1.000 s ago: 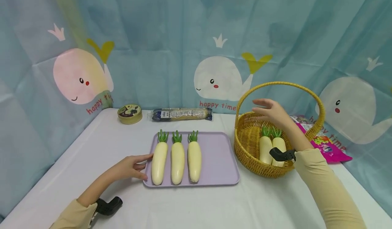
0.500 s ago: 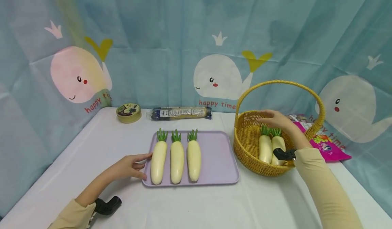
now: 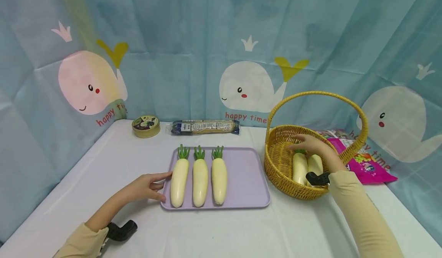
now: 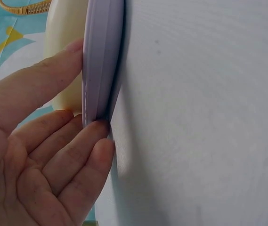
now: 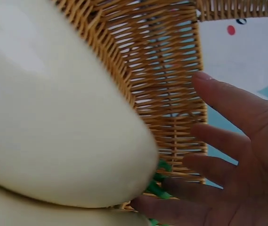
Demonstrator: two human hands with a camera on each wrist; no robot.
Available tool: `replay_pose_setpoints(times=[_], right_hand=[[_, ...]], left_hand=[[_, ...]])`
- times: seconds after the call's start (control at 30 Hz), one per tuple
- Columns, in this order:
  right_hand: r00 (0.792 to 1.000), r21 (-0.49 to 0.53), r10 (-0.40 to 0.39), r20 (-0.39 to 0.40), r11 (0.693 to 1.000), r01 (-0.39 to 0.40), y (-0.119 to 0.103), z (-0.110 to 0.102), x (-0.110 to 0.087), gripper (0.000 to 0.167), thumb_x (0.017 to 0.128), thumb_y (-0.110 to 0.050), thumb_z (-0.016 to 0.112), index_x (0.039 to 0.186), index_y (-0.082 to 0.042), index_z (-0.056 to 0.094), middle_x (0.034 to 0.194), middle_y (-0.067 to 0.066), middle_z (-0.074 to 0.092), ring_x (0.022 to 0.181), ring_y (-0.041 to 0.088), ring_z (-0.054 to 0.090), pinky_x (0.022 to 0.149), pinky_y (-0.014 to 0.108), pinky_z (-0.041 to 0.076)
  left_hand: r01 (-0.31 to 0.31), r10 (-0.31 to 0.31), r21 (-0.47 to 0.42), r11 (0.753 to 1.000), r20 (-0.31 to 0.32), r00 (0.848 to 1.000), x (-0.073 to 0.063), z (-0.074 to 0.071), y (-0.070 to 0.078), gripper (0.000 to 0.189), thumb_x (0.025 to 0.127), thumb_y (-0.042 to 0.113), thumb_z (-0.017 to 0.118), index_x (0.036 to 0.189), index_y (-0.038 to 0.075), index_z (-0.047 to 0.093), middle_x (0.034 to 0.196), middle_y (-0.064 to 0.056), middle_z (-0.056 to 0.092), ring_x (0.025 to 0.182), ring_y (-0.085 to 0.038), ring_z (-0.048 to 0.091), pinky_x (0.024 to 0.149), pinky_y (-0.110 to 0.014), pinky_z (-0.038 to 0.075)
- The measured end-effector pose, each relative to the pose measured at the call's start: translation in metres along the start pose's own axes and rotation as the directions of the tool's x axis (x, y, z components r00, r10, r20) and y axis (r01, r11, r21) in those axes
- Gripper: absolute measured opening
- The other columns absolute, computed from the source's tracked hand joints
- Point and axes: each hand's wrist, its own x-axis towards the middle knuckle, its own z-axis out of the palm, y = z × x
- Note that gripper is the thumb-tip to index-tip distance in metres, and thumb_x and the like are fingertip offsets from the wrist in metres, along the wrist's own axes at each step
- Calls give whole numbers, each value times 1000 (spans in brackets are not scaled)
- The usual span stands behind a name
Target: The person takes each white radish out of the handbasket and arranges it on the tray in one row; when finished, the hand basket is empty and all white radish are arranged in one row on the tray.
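Observation:
Three white radishes with green tops lie side by side on a lilac tray [image 3: 245, 177] in the head view. My left hand [image 3: 143, 189] rests at the tray's left edge, its fingers loosely extended. In the left wrist view, the thumb [image 4: 44, 80] and fingertips touch the rim beside the leftmost radish [image 3: 179, 183]. At the right stands a wicker basket [image 3: 279, 162] holding two more white radishes [image 3: 299, 168]. My right hand [image 3: 312, 145] reaches into it with spread, relaxed fingers, over the leafy ends. In the right wrist view, the fingers are near the green leaves [image 5: 158, 186], gripping nothing.
A round tin [image 3: 146, 127] and a long clear packet [image 3: 205, 127] lie along the back of the white table. Behind the basket is a pink bag [image 3: 369, 168]. The basket's tall handle [image 3: 317, 93] arches above my right hand. A blue curtain [image 3: 172, 39] hangs behind.
My right hand has lowered from above the basket down over the radishes' leafy ends. My left hand stays at the tray's edge. The radishes on the tray have not moved.

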Motion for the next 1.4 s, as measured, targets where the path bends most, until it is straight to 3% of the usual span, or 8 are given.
replay_pose_setpoints(times=[0.17, 0.37, 0.73, 1.17, 1.4], right_hand=[[999, -25, 25, -32, 999, -26, 3, 4, 2, 78, 86, -35, 60, 138, 7, 19, 137, 35, 13, 111, 47, 38, 73, 43, 50], [998, -40, 28, -64, 999, -31, 4, 7, 2, 80, 84, -33, 63, 137, 9, 20, 136, 36, 13, 112, 47, 37, 77, 44, 50], [998, -87, 59, -18, 994, -60, 3, 11, 2, 78, 81, -20, 67, 135, 13, 21, 134, 36, 18, 110, 45, 40, 79, 45, 47], [995, -207, 98, 12, 974, -93, -3, 16, 1, 73, 80, -20, 66, 133, 11, 28, 132, 36, 19, 106, 44, 43, 78, 45, 46], [998, -271, 65, 20, 961, -57, -3, 15, 2, 72, 79, -23, 67, 132, 11, 31, 136, 38, 4, 120, 53, 18, 94, 57, 30]], left_hand=[[-2, 2, 9, 1000, 5, 1000, 0, 1, 2, 83, 70, 20, 76, 133, -10, 32, 133, -35, 25, 109, -45, 43, 83, -34, 47], [-13, 13, 3, 1000, 5, 1000, -2, 1, 3, 83, 70, 19, 76, 132, -11, 31, 133, -36, 24, 109, -46, 43, 83, -34, 47], [2, -2, -18, 1000, 4, 1000, 0, 1, 4, 84, 69, 21, 76, 133, -10, 31, 134, -35, 23, 111, -46, 41, 83, -33, 47], [-29, 29, 0, 1000, 10, 1000, 0, -1, 2, 83, 70, 21, 76, 132, -12, 32, 133, -37, 23, 109, -47, 43, 83, -33, 48], [-48, 48, 6, 999, 15, 999, 0, 0, 2, 81, 71, 17, 75, 131, -13, 32, 132, -38, 23, 107, -47, 44, 82, -33, 48]])
